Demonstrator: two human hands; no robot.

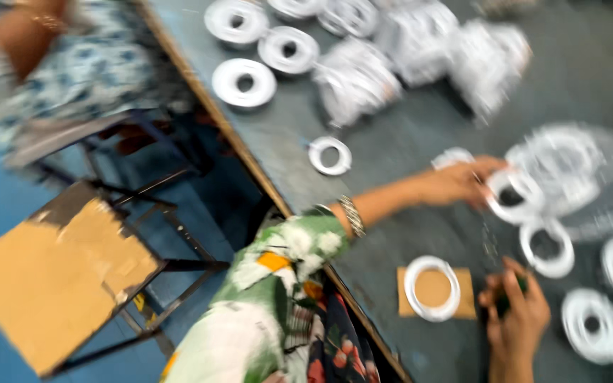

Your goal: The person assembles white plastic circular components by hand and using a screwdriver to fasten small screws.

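The picture is blurred by motion. My left hand [459, 183], on an arm with a green floral sleeve and a metal bangle, reaches across the grey table [391, 149] and grips a white ring [516, 197]. A second white ring [548, 247] lies just below it. My right hand [516, 323] comes in at the bottom right, closed around a small dark green object [511, 296] that is too blurred to name. Left of this hand a white ring [432, 287] lies on a brown square pad [462, 301].
Several more white rings [244, 81] lie on the table, one alone [330, 154]. Plastic-wrapped ring bundles [356, 78] sit at the top, a clear bag [576, 167] at right. Another person in blue-white patterned clothing [72, 71] is at top left. A cardboard-topped stool [58, 276] stands beside the table edge.
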